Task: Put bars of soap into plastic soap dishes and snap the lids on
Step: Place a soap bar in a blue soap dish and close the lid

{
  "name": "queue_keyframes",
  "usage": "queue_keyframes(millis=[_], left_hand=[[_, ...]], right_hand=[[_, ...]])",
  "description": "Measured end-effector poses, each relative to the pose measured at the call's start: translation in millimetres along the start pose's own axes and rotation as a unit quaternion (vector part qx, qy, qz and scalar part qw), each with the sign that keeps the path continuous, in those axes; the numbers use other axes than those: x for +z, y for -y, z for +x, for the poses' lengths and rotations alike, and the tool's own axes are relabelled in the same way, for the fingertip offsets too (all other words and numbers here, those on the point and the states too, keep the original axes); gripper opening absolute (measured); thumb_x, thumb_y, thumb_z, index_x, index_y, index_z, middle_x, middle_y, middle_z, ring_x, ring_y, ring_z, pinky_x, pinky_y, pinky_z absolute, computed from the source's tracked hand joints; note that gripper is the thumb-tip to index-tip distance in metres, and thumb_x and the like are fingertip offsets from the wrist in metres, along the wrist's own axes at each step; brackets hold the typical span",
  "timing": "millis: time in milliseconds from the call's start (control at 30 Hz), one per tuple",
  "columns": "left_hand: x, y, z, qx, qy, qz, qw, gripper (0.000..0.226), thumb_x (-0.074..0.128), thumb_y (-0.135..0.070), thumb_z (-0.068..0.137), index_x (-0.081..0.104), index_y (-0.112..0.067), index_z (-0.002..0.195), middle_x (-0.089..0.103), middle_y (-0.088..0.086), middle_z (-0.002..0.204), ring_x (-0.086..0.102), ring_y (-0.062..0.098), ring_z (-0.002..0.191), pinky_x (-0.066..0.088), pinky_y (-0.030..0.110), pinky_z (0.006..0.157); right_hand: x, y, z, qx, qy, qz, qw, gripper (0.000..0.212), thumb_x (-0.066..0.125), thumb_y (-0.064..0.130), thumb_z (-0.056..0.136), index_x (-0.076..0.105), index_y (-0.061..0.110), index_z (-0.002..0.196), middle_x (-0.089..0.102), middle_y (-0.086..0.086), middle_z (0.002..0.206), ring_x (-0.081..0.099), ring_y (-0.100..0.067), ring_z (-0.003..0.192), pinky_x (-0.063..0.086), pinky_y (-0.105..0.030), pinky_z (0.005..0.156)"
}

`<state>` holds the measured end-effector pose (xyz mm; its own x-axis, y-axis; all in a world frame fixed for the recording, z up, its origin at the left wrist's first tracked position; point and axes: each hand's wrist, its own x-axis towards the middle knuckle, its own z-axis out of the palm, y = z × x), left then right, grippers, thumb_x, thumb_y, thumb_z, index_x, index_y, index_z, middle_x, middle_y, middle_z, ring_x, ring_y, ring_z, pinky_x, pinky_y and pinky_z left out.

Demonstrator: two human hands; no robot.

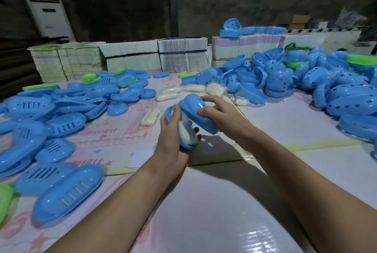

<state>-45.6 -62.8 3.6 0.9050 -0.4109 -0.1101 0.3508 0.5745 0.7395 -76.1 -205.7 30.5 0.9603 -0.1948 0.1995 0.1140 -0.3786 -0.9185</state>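
Blue dish (184, 130) w/ soap in left hand (171, 130); right hand (220, 114) grips lid (195, 112).

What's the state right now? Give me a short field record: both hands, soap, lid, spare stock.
left hand: grips a blue dish base, tilted, above the table
soap: white bar lying in that base
right hand: holds a blue lid over the base's far end
lid state: angled, not yet snapped shut
spare soap: wrapped bars loose on the table beyond the hands
left pile: slotted blue pieces
right pile: blue pieces with holes
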Motion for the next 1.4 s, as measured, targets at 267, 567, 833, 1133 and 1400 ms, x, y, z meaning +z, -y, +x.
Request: queue_keyframes(millis=[267,567,833,1133,1400], left_hand=[[-0.5,-3.5,-4.9,-0.014,-0.006,-0.038,0.999,0.034,0.076,-0.027,0.085,0.069,-0.015,0.115,0.077,0.014,0.095,0.076,0.027,0.080,0.061,0.036,0.062],[-1.5,-4.0,-2.0,-0.020,-0.017,-0.049,0.998,0.036,0.071,-0.031,0.090,0.065,-0.018,0.122,0.073,0.013,0.104,0.072,0.025,0.084,0.059,0.034,0.067],[-5.8,-10.5,-2.6,-0.028,-0.021,-0.069,0.997,0.033,0.074,-0.033,0.088,0.063,-0.016,0.115,0.075,0.008,0.082,0.073,0.022,0.072,0.058,0.033,0.067],[-2.4,-2.6,-5.3,-0.060,0.013,0.011,0.998,0.042,0.074,-0.039,0.083,0.066,-0.015,0.117,0.077,0.013,0.089,0.075,0.027,0.074,0.062,0.036,0.063],[-0.6,-3.0,-2.0,-0.049,-0.010,0.082,0.995,0.058,0.040,-0.067,0.098,0.075,-0.021,0.096,0.077,0.009,0.080,0.075,0.025,0.068,0.059,0.046,0.075]], right_hand=[[14.3,-6.9,-0.1,-0.025,0.011,-0.003,1.000,0.053,0.063,0.067,0.062,0.053,0.054,0.111,0.059,0.003,0.097,0.066,-0.013,0.088,0.058,-0.032,0.073],[12.7,1.6,-3.0,-0.016,-0.070,0.066,0.995,0.045,0.066,0.040,0.082,0.051,0.035,0.124,0.061,0.001,0.097,0.066,-0.010,0.078,0.049,-0.022,0.059],[-50.8,-22.6,6.7,0.140,-0.226,-0.378,0.887,0.070,0.051,0.053,0.088,0.026,0.029,0.149,0.034,-0.015,0.147,0.032,-0.038,0.132,0.031,-0.051,0.105],[7.1,1.3,-8.1,-0.004,0.043,-0.090,0.995,0.050,0.056,0.062,0.086,0.052,0.041,0.132,0.064,0.001,0.114,0.061,-0.015,0.106,0.051,-0.040,0.095],[6.8,2.8,-6.5,0.005,0.019,-0.062,0.998,0.050,0.062,0.054,0.082,0.052,0.046,0.131,0.064,-0.004,0.095,0.061,-0.015,0.087,0.042,-0.026,0.065]])
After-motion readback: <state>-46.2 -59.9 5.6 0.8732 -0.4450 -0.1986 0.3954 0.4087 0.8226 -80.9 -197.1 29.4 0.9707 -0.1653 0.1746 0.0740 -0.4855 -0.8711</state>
